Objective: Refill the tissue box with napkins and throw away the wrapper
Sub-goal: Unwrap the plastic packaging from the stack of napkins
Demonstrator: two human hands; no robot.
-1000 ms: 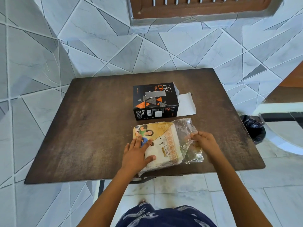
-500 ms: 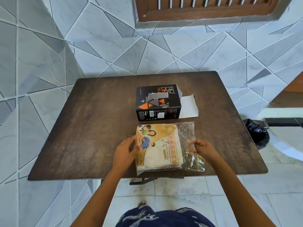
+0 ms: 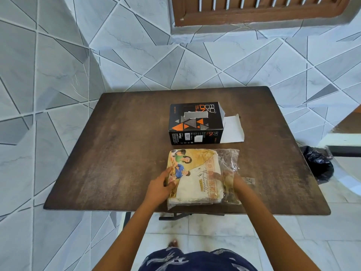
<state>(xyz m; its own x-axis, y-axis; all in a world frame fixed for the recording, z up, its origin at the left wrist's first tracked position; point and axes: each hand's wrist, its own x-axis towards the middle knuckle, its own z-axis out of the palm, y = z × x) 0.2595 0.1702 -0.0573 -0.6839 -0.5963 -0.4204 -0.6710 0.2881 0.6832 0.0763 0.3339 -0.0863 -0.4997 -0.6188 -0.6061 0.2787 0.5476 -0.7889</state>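
Observation:
A pack of white napkins (image 3: pixel 195 173) in a clear printed plastic wrapper (image 3: pixel 228 159) lies near the front edge of the brown table (image 3: pixel 117 153). My left hand (image 3: pixel 160 186) pinches the pack's left edge. My right hand (image 3: pixel 227 179) is pushed into the wrapper's open right end, its fingers seen through the plastic against the napkins. Behind the pack stands the black and orange tissue box (image 3: pixel 195 122), its right end flap (image 3: pixel 232 130) folded open and lying flat on the table.
A bin with a black bag (image 3: pixel 318 163) sits on the floor right of the table. A tiled wall rises behind the table, with a wooden window frame (image 3: pixel 254 12) above. A pale curved surface (image 3: pixel 347 141) is at the far right.
My left hand slid off the top of the pack and now pinches its left edge. My right hand went further into the wrapper's open end. The pack now lies squarer to the table.

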